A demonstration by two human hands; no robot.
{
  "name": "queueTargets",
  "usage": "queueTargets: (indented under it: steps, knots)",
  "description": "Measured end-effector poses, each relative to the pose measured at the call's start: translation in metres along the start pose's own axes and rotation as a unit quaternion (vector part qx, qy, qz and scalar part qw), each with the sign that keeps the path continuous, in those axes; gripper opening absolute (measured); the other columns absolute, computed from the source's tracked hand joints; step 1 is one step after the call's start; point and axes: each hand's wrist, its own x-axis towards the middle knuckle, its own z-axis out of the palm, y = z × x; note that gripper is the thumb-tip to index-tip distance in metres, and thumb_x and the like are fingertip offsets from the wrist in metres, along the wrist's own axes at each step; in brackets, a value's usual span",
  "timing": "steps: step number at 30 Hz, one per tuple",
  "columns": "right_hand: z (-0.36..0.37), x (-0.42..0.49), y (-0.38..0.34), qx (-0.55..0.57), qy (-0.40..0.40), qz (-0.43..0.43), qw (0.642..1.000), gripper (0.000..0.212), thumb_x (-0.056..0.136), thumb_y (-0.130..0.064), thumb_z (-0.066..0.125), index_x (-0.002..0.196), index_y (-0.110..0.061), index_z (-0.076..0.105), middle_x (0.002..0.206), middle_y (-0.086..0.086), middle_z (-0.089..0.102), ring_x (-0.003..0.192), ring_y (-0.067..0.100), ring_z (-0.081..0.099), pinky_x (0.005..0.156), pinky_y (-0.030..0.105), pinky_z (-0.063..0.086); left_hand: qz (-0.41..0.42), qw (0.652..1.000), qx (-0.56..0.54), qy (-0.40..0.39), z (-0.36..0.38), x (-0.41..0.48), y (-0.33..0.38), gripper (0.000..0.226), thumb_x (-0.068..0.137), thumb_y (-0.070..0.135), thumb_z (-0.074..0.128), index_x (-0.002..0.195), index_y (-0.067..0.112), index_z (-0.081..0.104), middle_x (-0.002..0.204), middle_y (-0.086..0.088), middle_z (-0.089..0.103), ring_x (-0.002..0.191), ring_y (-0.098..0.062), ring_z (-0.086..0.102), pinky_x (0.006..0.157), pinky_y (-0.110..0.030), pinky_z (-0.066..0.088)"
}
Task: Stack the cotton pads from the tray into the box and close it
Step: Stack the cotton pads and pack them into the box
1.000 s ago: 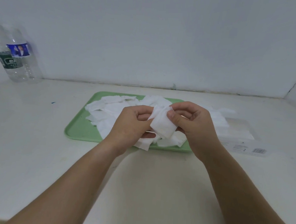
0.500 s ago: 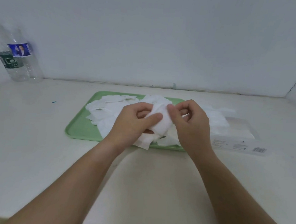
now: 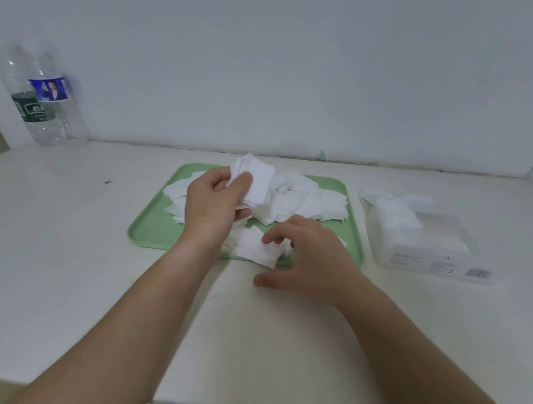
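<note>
Only the person's two arms show, from the lower edge of the view to the fingertips. The left hand (image 3: 214, 204) and the right hand (image 3: 311, 258) are bare, and so are both wrists. The left forearm (image 3: 144, 313) and the right forearm (image 3: 421, 354) are bare along all their visible length, smooth and unmarked. The wide lens makes them look broadest nearest the camera. The fingernails are too blurred to describe.

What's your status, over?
Left grip holds pad stack. Right grip open over loose pads on tray. Box beside tray, nothing between.
</note>
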Motion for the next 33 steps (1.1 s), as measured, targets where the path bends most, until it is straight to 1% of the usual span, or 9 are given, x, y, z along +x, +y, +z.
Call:
queueTargets:
  steps: [5, 8, 10, 13, 17, 21, 25, 29, 33]
  knots:
    - [0.005, 0.003, 0.000, 0.021, 0.030, -0.020, 0.999, 0.022, 0.082, -0.035, 0.074, 0.103, -0.032, 0.069, 0.098, -0.014, 0.059, 0.088, 0.010, 0.051, 0.080, 0.030, 0.043, 0.004, 1.000, 0.001, -0.005, 0.000, 0.000, -0.002, 0.006, 0.094, 0.018, 0.068, 0.098, 0.015, 0.071, 0.078, 0.009, 0.071, 0.071, -0.002, 0.069, 0.064, -0.022, 0.058]
    - [0.006, 0.005, 0.002, 0.115, 0.074, -0.002, 0.991, 0.009, 0.087, -0.021, 0.067, 0.093, -0.028, 0.070, 0.087, -0.013, 0.060, 0.081, 0.005, 0.053, 0.072, 0.021, 0.041, 0.002, 1.000, -0.001, 0.001, 0.000, 0.001, -0.002, 0.013, 0.094, 0.018, 0.067, 0.105, 0.012, 0.071, 0.081, 0.008, 0.071, 0.070, -0.001, 0.069, 0.063, -0.021, 0.057]
    - [0.002, 0.006, 0.001, 0.208, 0.094, 0.044, 0.973, 0.011, 0.089, -0.016, 0.063, 0.086, -0.027, 0.066, 0.083, -0.012, 0.061, 0.073, 0.004, 0.054, 0.065, 0.016, 0.040, 0.003, 1.000, 0.000, 0.006, 0.000, 0.001, -0.002, 0.015, 0.094, 0.018, 0.067, 0.107, 0.011, 0.071, 0.081, 0.008, 0.070, 0.070, -0.002, 0.068, 0.063, -0.021, 0.057]
    - [-0.006, 0.007, 0.001, 0.334, 0.130, 0.098, 0.929, 0.011, 0.090, -0.008, 0.058, 0.085, -0.015, 0.064, 0.072, -0.008, 0.059, 0.065, 0.008, 0.051, 0.063, 0.026, 0.041, 0.007, 1.000, 0.003, 0.005, 0.000, 0.000, -0.002, 0.016, 0.093, 0.018, 0.068, 0.108, 0.014, 0.069, 0.087, 0.010, 0.071, 0.073, -0.002, 0.068, 0.063, -0.021, 0.057]
    - [-0.015, 0.006, 0.004, 0.488, 0.163, 0.136, 0.847, 0.013, 0.098, -0.009, 0.052, 0.101, -0.012, 0.064, 0.084, -0.002, 0.067, 0.079, 0.019, 0.065, 0.074, 0.040, 0.057, 0.007, 0.999, 0.015, -0.029, 0.001, -0.002, -0.002, 0.008, 0.093, 0.015, 0.068, 0.099, 0.021, 0.066, 0.070, 0.016, 0.073, 0.068, 0.000, 0.069, 0.061, -0.020, 0.058]
    - [-0.019, 0.007, 0.010, 0.525, 0.172, 0.126, 0.824, 0.019, 0.102, -0.011, 0.050, 0.115, -0.017, 0.063, 0.111, 0.009, 0.065, 0.096, 0.019, 0.065, 0.083, 0.036, 0.058, 0.009, 0.997, 0.045, -0.060, 0.002, -0.004, -0.004, 0.012, 0.091, 0.015, 0.072, 0.101, 0.018, 0.068, 0.074, 0.008, 0.075, 0.071, -0.008, 0.073, 0.063, -0.026, 0.060]
    - [-0.028, 0.003, 0.011, 0.584, 0.175, 0.085, 0.788, 0.026, 0.095, -0.004, 0.061, 0.119, -0.013, 0.062, 0.099, 0.009, 0.076, 0.094, 0.023, 0.072, 0.085, 0.039, 0.059, 0.013, 0.992, 0.091, -0.084, 0.005, -0.005, -0.008, 0.021, 0.087, 0.016, 0.077, 0.105, 0.016, 0.066, 0.075, 0.001, 0.076, 0.073, -0.021, 0.074, 0.070, -0.036, 0.062]
    - [-0.037, -0.001, 0.013, 0.578, 0.181, 0.080, 0.791, 0.037, 0.072, -0.016, 0.080, 0.106, -0.008, 0.068, 0.093, 0.016, 0.076, 0.090, 0.031, 0.074, 0.084, 0.043, 0.057, 0.011, 0.986, 0.109, -0.124, 0.006, -0.007, -0.008, 0.026, 0.087, 0.013, 0.077, 0.111, 0.011, 0.068, 0.081, -0.007, 0.077, 0.072, -0.019, 0.073, 0.066, -0.031, 0.062]
    - [-0.039, -0.001, 0.016, 0.486, 0.193, 0.072, 0.849, 0.019, 0.075, -0.003, 0.082, 0.090, -0.008, 0.071, 0.084, 0.010, 0.074, 0.075, 0.020, 0.072, 0.070, 0.029, 0.056, 0.009, 0.979, 0.115, -0.170, 0.008, -0.010, -0.004, 0.018, 0.091, 0.013, 0.073, 0.108, 0.012, 0.069, 0.082, -0.005, 0.078, 0.070, -0.018, 0.073, 0.064, -0.030, 0.062]
